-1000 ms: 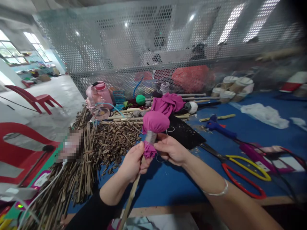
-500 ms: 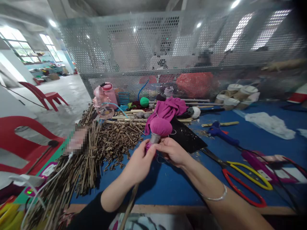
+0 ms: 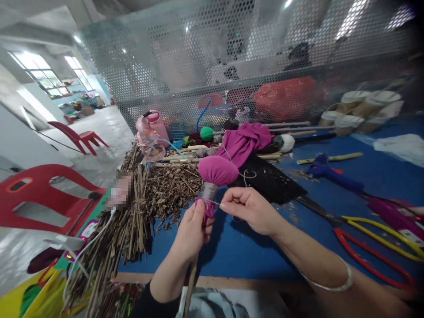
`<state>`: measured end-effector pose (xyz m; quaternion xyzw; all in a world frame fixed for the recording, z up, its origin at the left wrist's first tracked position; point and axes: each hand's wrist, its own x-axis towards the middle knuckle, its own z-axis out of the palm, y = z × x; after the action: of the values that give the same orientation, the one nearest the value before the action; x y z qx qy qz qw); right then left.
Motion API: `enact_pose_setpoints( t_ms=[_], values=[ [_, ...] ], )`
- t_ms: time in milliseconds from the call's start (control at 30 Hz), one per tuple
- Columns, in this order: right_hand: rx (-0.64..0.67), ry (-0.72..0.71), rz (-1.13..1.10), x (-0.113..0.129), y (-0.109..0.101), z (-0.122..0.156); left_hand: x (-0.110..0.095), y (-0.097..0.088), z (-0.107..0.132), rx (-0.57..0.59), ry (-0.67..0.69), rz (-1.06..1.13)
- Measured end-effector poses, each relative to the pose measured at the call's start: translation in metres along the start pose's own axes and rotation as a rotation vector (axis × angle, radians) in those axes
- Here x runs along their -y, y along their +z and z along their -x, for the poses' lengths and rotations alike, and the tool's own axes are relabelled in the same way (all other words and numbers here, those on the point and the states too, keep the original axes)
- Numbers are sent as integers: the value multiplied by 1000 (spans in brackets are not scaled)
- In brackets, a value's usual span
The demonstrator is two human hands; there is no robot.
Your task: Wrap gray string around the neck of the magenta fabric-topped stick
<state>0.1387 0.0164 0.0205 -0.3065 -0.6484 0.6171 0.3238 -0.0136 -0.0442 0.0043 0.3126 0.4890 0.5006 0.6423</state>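
Observation:
My left hand (image 3: 192, 232) is closed around a stick (image 3: 190, 285) at the gathered cloth just under its padded magenta cloth head (image 3: 217, 170). Grey string (image 3: 209, 191) is wound round the neck below that head. To the right, my right hand (image 3: 253, 211) pinches the string's end, which runs taut from the neck to its fingertips. The stick's lower part slants down past the table edge. Behind the head lies a crumpled magenta cloth (image 3: 247, 142), beside a black sheet (image 3: 271, 179) on the blue tabletop.
Dried stalks (image 3: 135, 221) and crumbled plant bits (image 3: 172, 187) cover the left side. Large scissors (image 3: 357, 238), a blue glue gun (image 3: 338, 174) and a plastic bag (image 3: 400, 148) lie at right. A perforated metal screen (image 3: 165, 66) stands behind. A red chair (image 3: 49, 198) is at far left.
My right hand has drawn away to the right from the neck, pulling the string taut. My left hand has slid just below the winding. The view has tilted and shifted.

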Motion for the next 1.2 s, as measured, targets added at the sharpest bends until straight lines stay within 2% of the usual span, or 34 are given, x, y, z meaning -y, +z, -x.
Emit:
enact_pose_setpoints(
  t_ms=[100,167,300,400,467,500,567,600,667,700,733,767,867,1033,1200],
  values=[
    [-3,-7,-32,1,2,2,0,-1,2,11,-27,70],
    [24,2,-62,-2,3,1,-1,-4,4,63,-74,132],
    [81,5,-184,-8,4,-3,-7,-11,8,321,-234,286],
    [55,9,-271,-13,2,-5,-7,-15,3,532,-397,377],
    [96,51,-300,-17,-2,-7,-3,-15,-3,601,-494,380],
    [134,77,-304,-20,-4,-8,-1,-13,-6,591,-527,347],
    [201,110,-280,-23,-7,-10,3,-9,-8,434,-488,216],
    [204,108,-257,-24,-7,-12,3,-6,-8,296,-395,128],
    [155,81,-202,-23,-6,-13,2,-2,-3,-20,-49,-30],
    [130,67,-179,-21,-4,-13,1,-1,1,-133,85,-85],
    [113,57,-161,-19,-2,-13,1,1,5,-190,166,-132],
    [102,47,-147,-16,1,-13,1,3,9,-184,185,-172],
    [70,24,-98,-11,6,-10,5,8,16,-91,113,-223],
    [12,-76,-5,-7,4,-7,8,8,14,-152,-27,-59],
    [-24,-125,72,4,8,2,-1,-1,14,-56,-115,74]
  ],
)
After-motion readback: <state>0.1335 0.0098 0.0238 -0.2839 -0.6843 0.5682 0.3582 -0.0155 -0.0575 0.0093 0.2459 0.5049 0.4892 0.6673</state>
